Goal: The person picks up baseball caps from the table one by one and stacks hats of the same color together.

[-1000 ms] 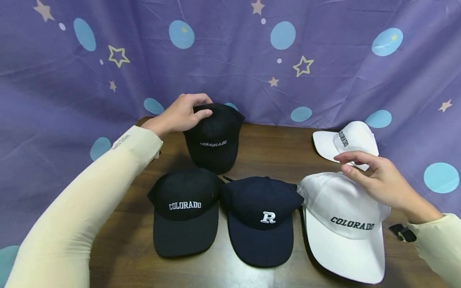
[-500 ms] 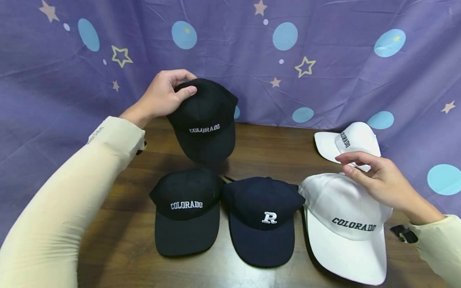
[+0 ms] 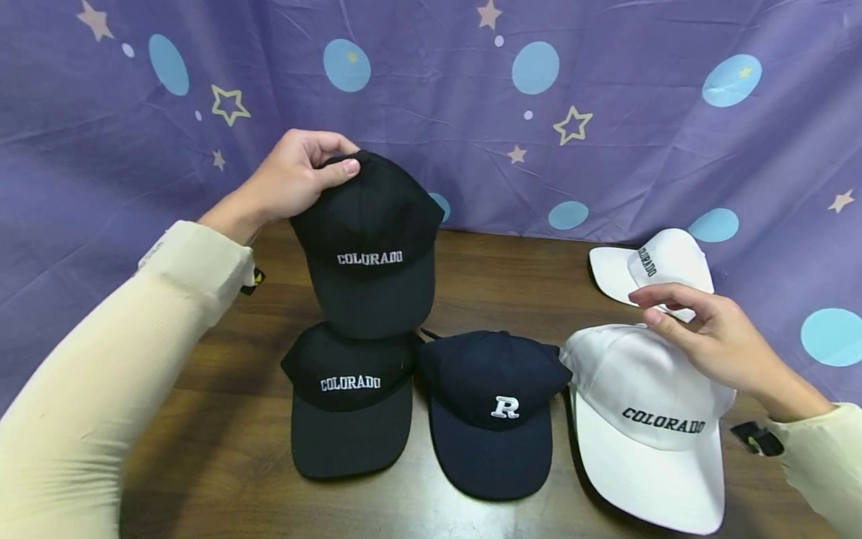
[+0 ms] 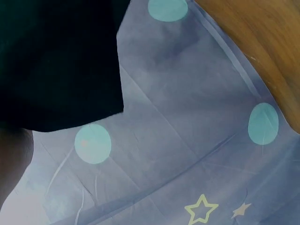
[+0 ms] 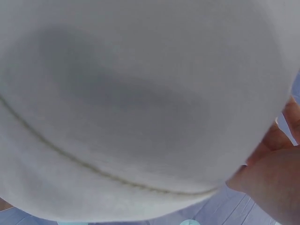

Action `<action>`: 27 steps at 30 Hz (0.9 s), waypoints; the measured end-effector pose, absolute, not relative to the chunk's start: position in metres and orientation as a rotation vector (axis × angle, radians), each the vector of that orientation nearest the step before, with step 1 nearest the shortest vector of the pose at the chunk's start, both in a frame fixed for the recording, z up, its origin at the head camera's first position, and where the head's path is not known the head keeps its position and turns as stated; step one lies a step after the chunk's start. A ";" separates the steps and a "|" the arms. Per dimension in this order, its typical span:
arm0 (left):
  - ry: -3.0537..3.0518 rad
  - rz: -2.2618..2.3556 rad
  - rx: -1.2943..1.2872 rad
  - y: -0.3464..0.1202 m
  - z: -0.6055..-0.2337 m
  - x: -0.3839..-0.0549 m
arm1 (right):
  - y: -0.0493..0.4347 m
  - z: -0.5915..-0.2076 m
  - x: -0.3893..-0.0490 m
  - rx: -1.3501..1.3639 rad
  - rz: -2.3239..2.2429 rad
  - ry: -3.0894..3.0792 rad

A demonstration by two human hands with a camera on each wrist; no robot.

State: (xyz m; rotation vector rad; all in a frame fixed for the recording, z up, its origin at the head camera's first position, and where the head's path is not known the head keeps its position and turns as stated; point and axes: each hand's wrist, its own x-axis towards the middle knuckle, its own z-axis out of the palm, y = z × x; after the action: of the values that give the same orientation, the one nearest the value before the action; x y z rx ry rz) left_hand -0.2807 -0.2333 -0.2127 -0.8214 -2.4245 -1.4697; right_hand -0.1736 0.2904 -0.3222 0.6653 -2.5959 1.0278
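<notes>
My left hand [image 3: 296,176] pinches a black baseball cap [image 3: 370,224] at the top of its crown, thumb in front and fingers behind. White COLORADO lettering faces me, and the brim hangs down, overlapping the crown of a second black COLORADO cap [image 3: 352,427] on the table. In the left wrist view the held cap [image 4: 61,61] is a dark shape at upper left. My right hand [image 3: 720,344] hovers with loosely bent fingers by the crown of a white COLORADO cap [image 3: 646,457], holding nothing. That white crown [image 5: 140,117] fills most of the right wrist view.
A navy cap [image 3: 494,419] with a white R sits between the front black and white caps. Farther back on the right, another white cap [image 3: 667,262] lies turned sideways. A purple star-patterned curtain [image 3: 431,112] hangs behind the wooden table [image 3: 512,281].
My left hand has raised the black cap and carried it left and nearer to me, its brim tipping forward over the front black cap. The right hand stays in place.
</notes>
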 end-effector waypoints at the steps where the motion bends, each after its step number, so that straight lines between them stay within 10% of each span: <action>1: -2.432 -1.490 -0.828 -0.233 -0.213 -0.279 | 0.290 -0.322 -0.174 0.666 1.032 -2.595; 27: -2.490 -1.948 -0.984 -0.258 -0.247 -0.235 | 0.288 -0.325 -0.177 0.691 1.065 -2.587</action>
State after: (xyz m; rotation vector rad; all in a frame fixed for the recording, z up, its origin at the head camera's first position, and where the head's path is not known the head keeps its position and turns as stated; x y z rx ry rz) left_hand -0.2354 -0.2584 -0.2465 -0.9844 -2.4896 -1.9481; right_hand -0.1766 0.2884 -0.3247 0.6909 -2.5874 1.0655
